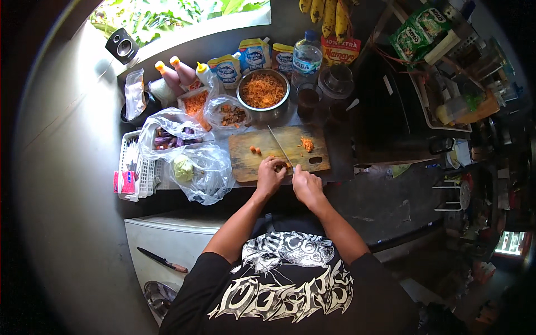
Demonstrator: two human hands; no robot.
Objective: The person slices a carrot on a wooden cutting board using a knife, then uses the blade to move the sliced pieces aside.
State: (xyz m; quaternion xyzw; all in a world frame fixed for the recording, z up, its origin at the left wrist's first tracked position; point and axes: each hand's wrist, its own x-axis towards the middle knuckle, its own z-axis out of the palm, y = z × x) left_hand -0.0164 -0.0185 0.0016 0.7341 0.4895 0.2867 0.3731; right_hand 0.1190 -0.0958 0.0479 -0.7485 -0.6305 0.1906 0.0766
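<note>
My left hand point(270, 175) presses a piece of carrot point(281, 165) onto the wooden cutting board point(245, 159) at its near edge. My right hand point(305, 183) grips the handle of a knife point(279, 144), whose blade points away across the board. Two small carrot bits point(255, 149) lie on the board's left part. A little heap of shredded carrot point(307, 144) sits on its right part. Just behind the board stands a metal bowl point(263, 91) full of shredded carrot.
Clear plastic bags with vegetables point(187, 153) lie left of the board beside a white basket point(139, 167). Sauce bottles point(177, 75), pouches, a water bottle point(306, 57) and bananas point(326, 14) line the back. A dark glass point(307, 99) stands right of the bowl. Another knife point(162, 260) lies on a white surface below.
</note>
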